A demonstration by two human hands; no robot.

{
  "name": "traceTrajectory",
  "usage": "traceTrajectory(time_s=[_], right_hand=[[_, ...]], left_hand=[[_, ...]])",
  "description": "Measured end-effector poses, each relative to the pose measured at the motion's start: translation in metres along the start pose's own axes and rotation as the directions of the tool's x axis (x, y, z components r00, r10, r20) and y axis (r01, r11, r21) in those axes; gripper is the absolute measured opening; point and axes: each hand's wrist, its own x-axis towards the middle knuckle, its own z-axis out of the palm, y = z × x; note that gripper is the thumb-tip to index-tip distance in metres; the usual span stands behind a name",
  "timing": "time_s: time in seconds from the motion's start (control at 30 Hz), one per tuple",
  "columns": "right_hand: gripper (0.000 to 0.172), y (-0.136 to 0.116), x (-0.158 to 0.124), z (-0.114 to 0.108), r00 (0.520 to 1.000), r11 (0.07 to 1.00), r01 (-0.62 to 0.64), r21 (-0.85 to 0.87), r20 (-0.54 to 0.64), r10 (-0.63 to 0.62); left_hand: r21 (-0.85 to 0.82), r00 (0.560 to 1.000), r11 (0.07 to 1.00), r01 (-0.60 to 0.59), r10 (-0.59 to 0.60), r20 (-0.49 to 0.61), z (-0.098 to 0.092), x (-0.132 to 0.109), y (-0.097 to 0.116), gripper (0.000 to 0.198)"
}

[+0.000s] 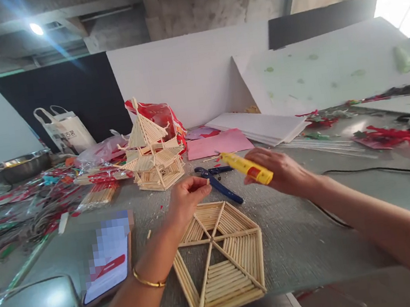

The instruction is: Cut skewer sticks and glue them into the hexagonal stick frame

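Note:
My left hand (191, 195) is closed, its thumb and forefinger pinching a short piece of wooden stick (208, 182). My right hand (277, 171) grips a yellow glue gun (246, 167) with a red label, its nozzle pointing left. Below my left hand lies a polygonal frame of wooden sticks (238, 265); spokes meet at its middle, and several wedges are filled with rows of sticks. Its left wedge is mostly open, and my left hand hides part of its upper left. Blue-handled cutters (224, 187) lie between my hands, just beyond the frame.
A stick pagoda model (154, 155) stands behind my left hand. On the left are a phone (109, 261), bundled sticks (99, 193), plastic wrapping and a metal bowl (18, 168). Pink paper (219, 144) and white boards (257, 124) lie behind. A black cord (330, 215) runs under my right forearm.

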Motion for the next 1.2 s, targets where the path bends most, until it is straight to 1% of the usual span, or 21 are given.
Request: traceTrajectory(time_s=[0.07,0.2,0.37,0.53,0.73,0.93,1.1,1.2], right_hand=[[0.026,-0.009,-0.001,0.002,0.998,0.998,0.046,0.047,0.044,-0.049],[0.03,-0.016,-0.004,0.005,0.994,0.997,0.06,0.057,0.088,-0.065],[0.03,-0.019,-0.005,0.006,0.986,0.99,0.119,0.069,0.109,-0.126],[0.026,-0.022,-0.005,0.008,0.98,0.986,0.15,0.077,0.123,-0.159],[0.026,-0.022,-0.007,0.009,0.98,0.988,0.146,0.057,0.131,-0.152],[0.03,-0.023,-0.006,0.007,0.978,0.988,0.149,0.036,0.141,-0.153],[0.028,-0.024,-0.006,0.007,0.978,0.984,0.176,0.035,0.107,-0.178],[0.024,-0.024,-0.006,0.007,0.975,0.981,0.19,0.037,0.11,-0.193]], left_hand=[[0.05,0.999,0.999,-0.016,0.018,-0.042,0.0,0.002,-0.006,0.022],[0.146,0.992,0.988,-0.058,0.072,-0.099,0.0,0.004,-0.013,0.024],[0.182,0.983,0.977,-0.111,0.135,-0.128,-0.002,0.004,-0.014,0.023],[0.229,0.972,0.963,-0.144,0.181,-0.148,-0.004,0.004,-0.017,0.024],[0.231,0.965,0.958,-0.168,0.208,-0.162,-0.002,0.004,-0.017,0.022],[0.265,0.961,0.948,-0.178,0.225,-0.159,-0.003,0.004,-0.014,0.018],[0.254,0.956,0.948,-0.191,0.238,-0.17,-0.002,0.003,-0.013,0.017],[0.244,0.95,0.948,-0.203,0.251,-0.184,-0.003,0.004,-0.015,0.017]])
